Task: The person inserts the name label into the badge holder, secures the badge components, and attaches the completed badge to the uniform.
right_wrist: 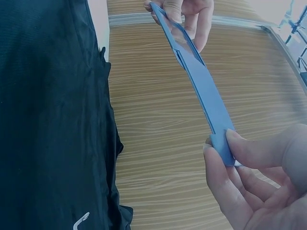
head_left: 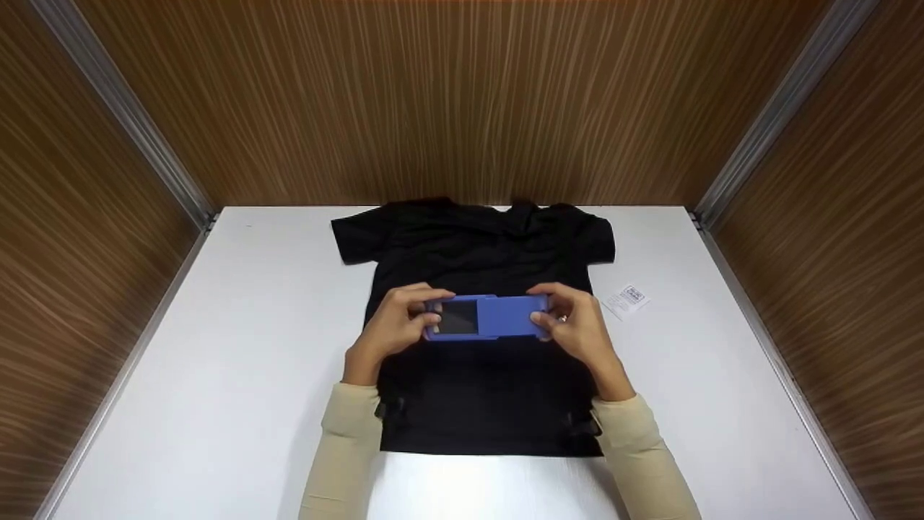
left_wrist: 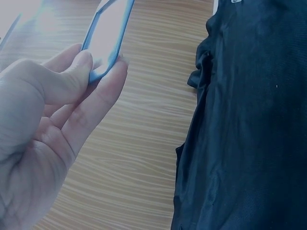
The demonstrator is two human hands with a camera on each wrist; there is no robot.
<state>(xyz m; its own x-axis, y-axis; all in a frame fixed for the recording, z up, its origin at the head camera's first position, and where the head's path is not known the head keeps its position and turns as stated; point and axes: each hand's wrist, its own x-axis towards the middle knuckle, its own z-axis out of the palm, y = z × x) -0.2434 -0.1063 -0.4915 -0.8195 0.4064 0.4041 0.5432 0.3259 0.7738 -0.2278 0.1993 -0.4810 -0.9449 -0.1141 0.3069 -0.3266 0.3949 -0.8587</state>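
Observation:
A blue sliding card holder point(head_left: 512, 315) is held level in front of the black T-shirt. Its open frame with a see-through window point(head_left: 458, 318) makes up the left part, and a solid blue cover point(right_wrist: 211, 98) extends out to the right. My left hand point(head_left: 393, 321) pinches the frame's outer end between thumb and fingers, as the left wrist view shows too. At the opposite end, my right hand point(head_left: 580, 328) pinches the cover, thumb on the near face. Beneath both hands, the black T-shirt point(head_left: 491, 412) lies spread out, collar toward the back.
A small white printed card point(head_left: 626, 301) lies on the white table point(head_left: 216, 390), right of the shirt. Wood-patterned panels point(head_left: 462, 101) with metal edge rails point(head_left: 783, 108) enclose the table at the back and both sides.

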